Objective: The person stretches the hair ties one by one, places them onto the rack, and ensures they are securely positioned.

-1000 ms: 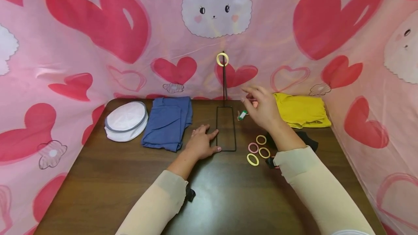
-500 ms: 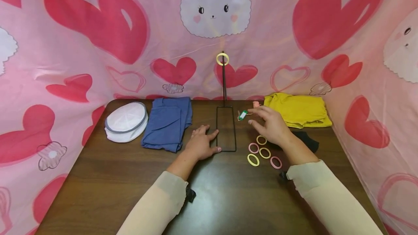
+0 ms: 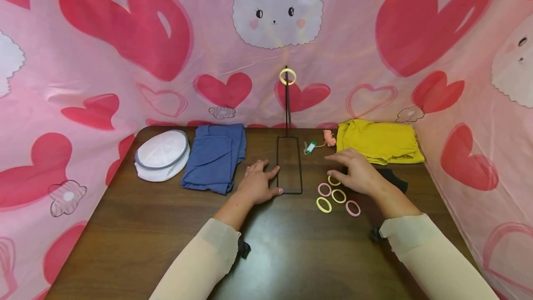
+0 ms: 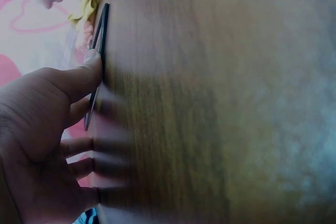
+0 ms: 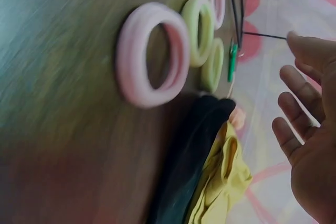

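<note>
My left hand [image 3: 256, 183] rests on the table beside the base of a black wire stand [image 3: 300, 165], fingers spread. Its thumb and index finger touch the base wire; the left wrist view shows the thumb [image 4: 84, 80] lying on it. A yellow ring [image 3: 288, 77] hangs at the top of the stand's upright. Over the table at the right hovers my right hand [image 3: 358, 170], fingers apart and holding nothing. Below it lie several loose rings, among them a pink ring [image 3: 353, 208] and a yellow ring [image 3: 324, 204]. The hand partly covers another yellow ring [image 3: 334, 181].
Left of the stand lie a folded blue cloth [image 3: 214, 159] and a round white item with grey trim [image 3: 162, 154]. At the back right are a folded yellow cloth [image 3: 383, 141], a coral yarn bundle [image 3: 329, 138], a green tag [image 3: 310, 147] and a black cloth [image 3: 393, 179].
My right hand has moved from near the stand's upright back to the right and toward me, over the loose rings. The coral bundle has come into view. My left hand stays in place.
</note>
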